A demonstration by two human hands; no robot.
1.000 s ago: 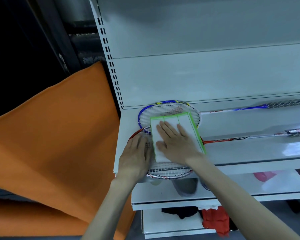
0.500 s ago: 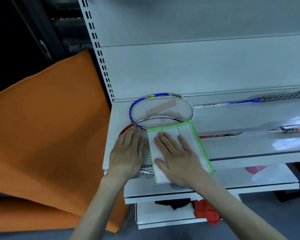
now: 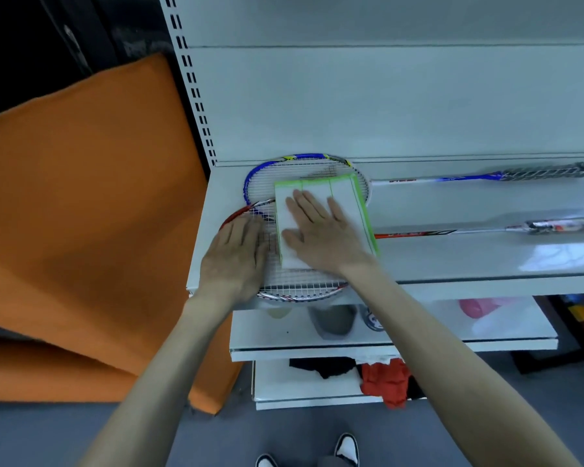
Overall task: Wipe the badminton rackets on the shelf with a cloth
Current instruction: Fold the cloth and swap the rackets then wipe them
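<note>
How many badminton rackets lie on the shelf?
2: the blue racket at the back, the red racket in front, heads overlapping under the cloth. None looks hidden.

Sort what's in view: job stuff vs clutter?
Job:
- cloth, pressed flat by the right hand
- red racket, head steadied by the left hand
- blue racket, partly under the cloth
- top shelf

Lying about:
- orange mat beside the shelving
- red rag and black fabric on the bottom shelf
- pink item on the middle shelf

text: none legible | racket shafts [image 3: 402,180]: markings too blurred to read
</note>
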